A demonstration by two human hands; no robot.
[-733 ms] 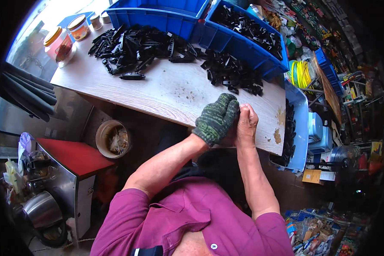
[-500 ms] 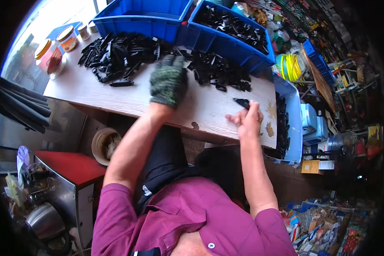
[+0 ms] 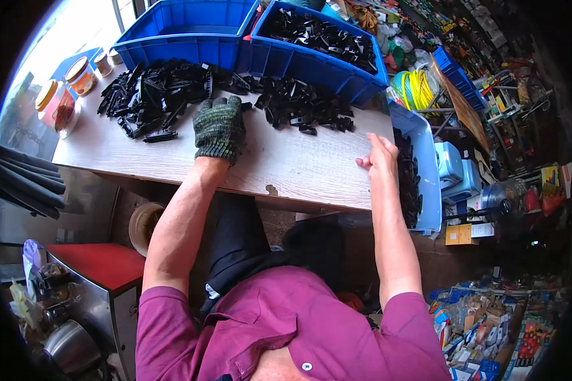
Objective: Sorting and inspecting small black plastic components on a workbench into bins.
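My left hand [image 3: 219, 130], in a dark green knitted glove, rests at the near edge of a pile of long black plastic parts [image 3: 156, 95]. Its fingers are bent and close together; what lies under them is hidden, though a small black piece shows beside the fingertips. My bare right hand [image 3: 381, 154] hovers at the table's right end, next to a light-blue bin [image 3: 431, 171] holding more black parts. Its fingers are stretched out, and I see nothing in them. Between the hands, farther back, lies a second pile of smaller black plastic parts [image 3: 305, 105].
Behind the piles stand an empty-looking blue crate [image 3: 178, 49] and another blue crate [image 3: 311, 63] full of black parts. Jars [image 3: 57, 108] stand at the table's left end. Below left are a bucket [image 3: 145, 225] and a red-topped cabinet [image 3: 98, 263]. Cluttered shelves [image 3: 515, 101] fill the right.
The black plastic part in my right hand is gone from it, and that hand has moved right toward the light-blue bin. The view has shifted slightly; my left hand stays by the pile.
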